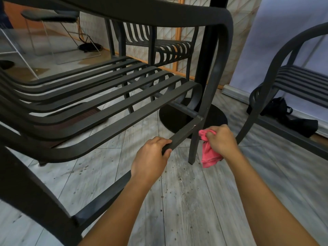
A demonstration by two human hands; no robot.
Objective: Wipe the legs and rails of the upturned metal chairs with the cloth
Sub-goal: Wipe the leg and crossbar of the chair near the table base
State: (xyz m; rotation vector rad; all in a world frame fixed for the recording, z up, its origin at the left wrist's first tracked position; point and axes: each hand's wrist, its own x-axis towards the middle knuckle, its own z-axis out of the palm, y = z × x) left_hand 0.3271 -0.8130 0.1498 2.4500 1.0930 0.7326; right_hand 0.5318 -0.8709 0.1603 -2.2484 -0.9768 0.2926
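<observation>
fingers (164, 143) of left hand (150, 157) curled round the dark chair's side rail (182, 133) | right hand (221, 141) clenched on bunched pink cloth (209, 155), just beside the front leg (194, 148) | slatted seat (106, 96) beyond | round table base (215, 118) behind | second chair (287, 80) at right

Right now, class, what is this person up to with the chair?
A person is cleaning a dark metal chair on a wooden floor. The left hand grips the chair's front rail to steady it. The right hand holds a bunched pink cloth right beside the front leg, just below where rail and leg join. Another similar chair stands to the right.
</observation>
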